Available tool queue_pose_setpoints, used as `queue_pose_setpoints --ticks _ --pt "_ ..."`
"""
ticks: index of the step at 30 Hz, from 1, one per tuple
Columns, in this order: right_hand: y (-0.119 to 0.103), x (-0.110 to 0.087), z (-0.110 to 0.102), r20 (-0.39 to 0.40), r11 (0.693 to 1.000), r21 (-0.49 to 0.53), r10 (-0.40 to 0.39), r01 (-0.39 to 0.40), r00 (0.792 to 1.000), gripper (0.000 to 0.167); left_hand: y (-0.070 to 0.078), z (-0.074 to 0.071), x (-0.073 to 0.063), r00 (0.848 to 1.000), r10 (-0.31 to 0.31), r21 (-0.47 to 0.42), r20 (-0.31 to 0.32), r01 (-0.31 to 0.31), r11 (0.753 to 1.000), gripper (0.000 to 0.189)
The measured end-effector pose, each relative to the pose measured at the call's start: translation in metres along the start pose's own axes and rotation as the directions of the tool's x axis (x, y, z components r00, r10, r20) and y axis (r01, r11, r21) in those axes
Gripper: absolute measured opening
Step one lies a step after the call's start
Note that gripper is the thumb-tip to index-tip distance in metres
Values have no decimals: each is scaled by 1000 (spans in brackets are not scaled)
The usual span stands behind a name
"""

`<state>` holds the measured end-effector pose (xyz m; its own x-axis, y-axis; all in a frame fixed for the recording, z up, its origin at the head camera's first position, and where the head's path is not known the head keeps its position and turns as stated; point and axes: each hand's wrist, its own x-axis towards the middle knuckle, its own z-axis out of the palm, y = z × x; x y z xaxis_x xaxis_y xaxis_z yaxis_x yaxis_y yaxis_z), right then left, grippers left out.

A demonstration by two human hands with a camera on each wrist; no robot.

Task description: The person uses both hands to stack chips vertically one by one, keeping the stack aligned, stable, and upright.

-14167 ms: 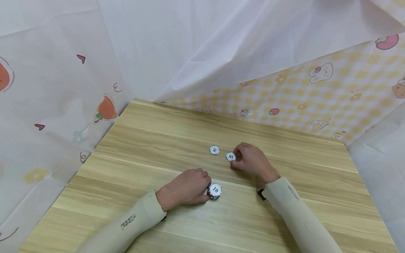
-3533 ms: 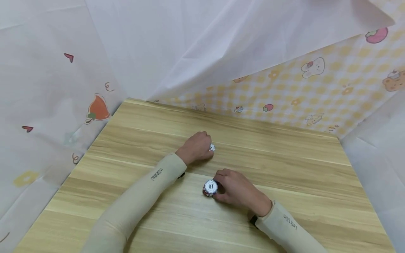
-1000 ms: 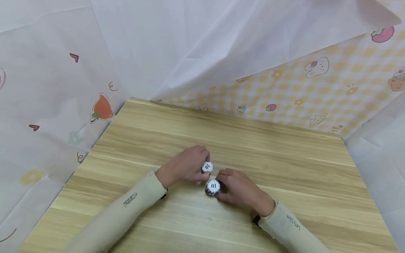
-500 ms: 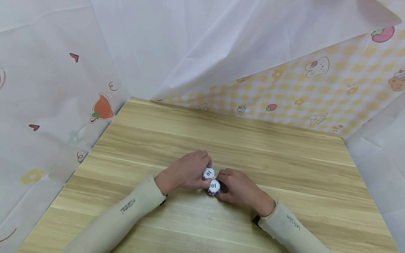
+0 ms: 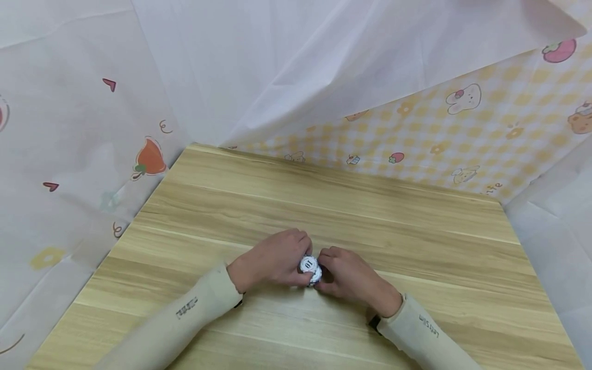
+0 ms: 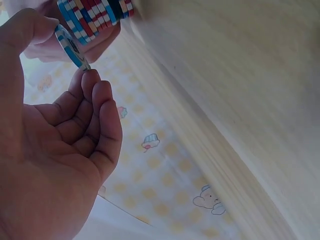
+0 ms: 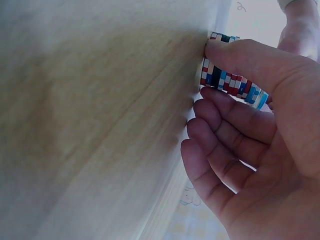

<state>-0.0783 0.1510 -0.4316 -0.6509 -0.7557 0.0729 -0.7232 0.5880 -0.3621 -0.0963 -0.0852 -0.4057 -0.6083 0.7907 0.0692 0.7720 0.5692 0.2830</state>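
Observation:
A white and blue poker chip [image 5: 308, 264] marked 10 is pinched between thumb and fingertips of my left hand [image 5: 275, 259]. It overlaps the top of a poker chip stack [image 5: 316, 276] in the head view. In the left wrist view, the held chip [image 6: 71, 49] is tilted slightly, with a narrow gap before the stack [image 6: 92, 19]. My right hand [image 5: 349, 275] grips that stack from the right, thumb and index finger on opposite sides. Red, blue, black and white edge bands show on the stack [image 7: 230, 82] in the right wrist view; its other fingers curl loosely below.
The chips stand on a light wood-grain table [image 5: 393, 231]. White cloth [image 5: 259, 67] and a yellow checked cloth [image 5: 430, 139] with cartoon prints hang behind it. Another printed cloth [image 5: 83, 139] borders the left side.
Earlier my left hand held the stack and my right a chip; these roles have swapped. My left hand has brought the chip from the back toward the stack. My right hand stays.

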Motion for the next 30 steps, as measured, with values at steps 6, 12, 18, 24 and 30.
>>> queue_pose_setpoints --ticks 6,12,18,24,30 --pt "-1 -1 0 -7 1000 -5 1 -1 1000 26 5 3 -1 1000 23 16 0 -23 1000 40" --pt "-1 -1 1 -17 1000 -14 -1 1 1000 27 8 4 -2 999 35 32 -16 -35 999 39" --pt "-1 -2 1 -29 1000 -20 -8 8 1000 27 8 4 -2 999 43 40 -23 -42 998 40" --pt "-2 -3 0 -23 1000 -17 10 -10 1000 28 9 5 -2 998 57 60 -33 -55 997 40" --pt "-2 -2 0 -15 1000 -11 12 -12 1000 27 8 4 -2 998 63 65 -30 -61 996 43"
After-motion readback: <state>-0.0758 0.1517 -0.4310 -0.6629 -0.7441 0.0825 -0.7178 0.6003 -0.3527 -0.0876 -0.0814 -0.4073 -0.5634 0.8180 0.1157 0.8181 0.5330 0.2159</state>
